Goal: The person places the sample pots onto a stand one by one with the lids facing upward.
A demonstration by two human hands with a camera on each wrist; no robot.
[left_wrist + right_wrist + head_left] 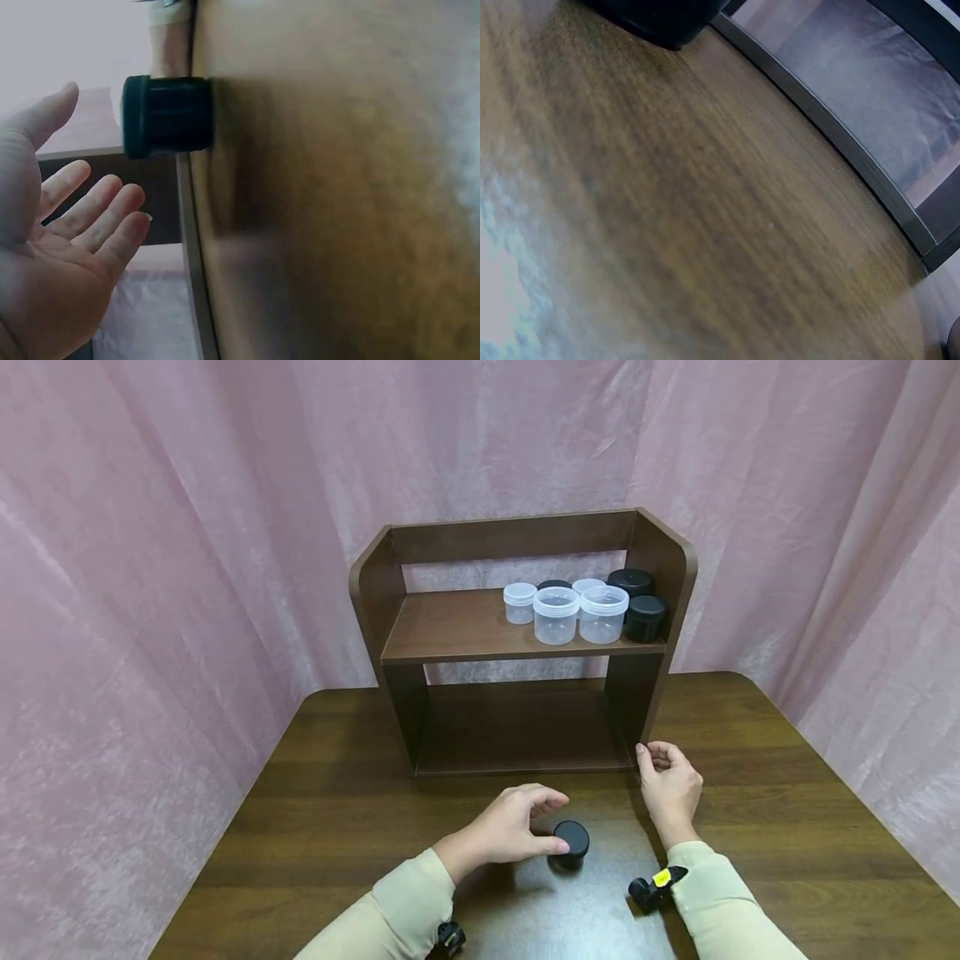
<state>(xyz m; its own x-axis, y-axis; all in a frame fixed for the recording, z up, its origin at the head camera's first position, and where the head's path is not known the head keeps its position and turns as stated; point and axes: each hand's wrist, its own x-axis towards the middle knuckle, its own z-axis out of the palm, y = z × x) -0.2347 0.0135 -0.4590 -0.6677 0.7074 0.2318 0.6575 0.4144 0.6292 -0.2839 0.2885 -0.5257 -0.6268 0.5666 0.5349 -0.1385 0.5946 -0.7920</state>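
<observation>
A small black lidded jar (572, 842) stands upright on the wooden table in front of the shelf. Beside it on the left is my left hand (513, 827), its thumb and fingers spread apart and its thumb overlapping the jar in the head view. From the left wrist, the jar (172, 116) shows just beyond the fingers of that hand (71, 232), which hold nothing. My right hand (670, 781) is at the lower right front corner of the brown shelf (517, 656), fingers loosely bent, thumb tip by its side panel. The right wrist view shows the jar's base (664, 19).
On the upper board, towards the right, stand several clear tubs with pale lids (556, 618) and several black jars (645, 618). The lower compartment (517, 727) is beneath them. Pink curtains (247, 510) hang behind the table (322, 827).
</observation>
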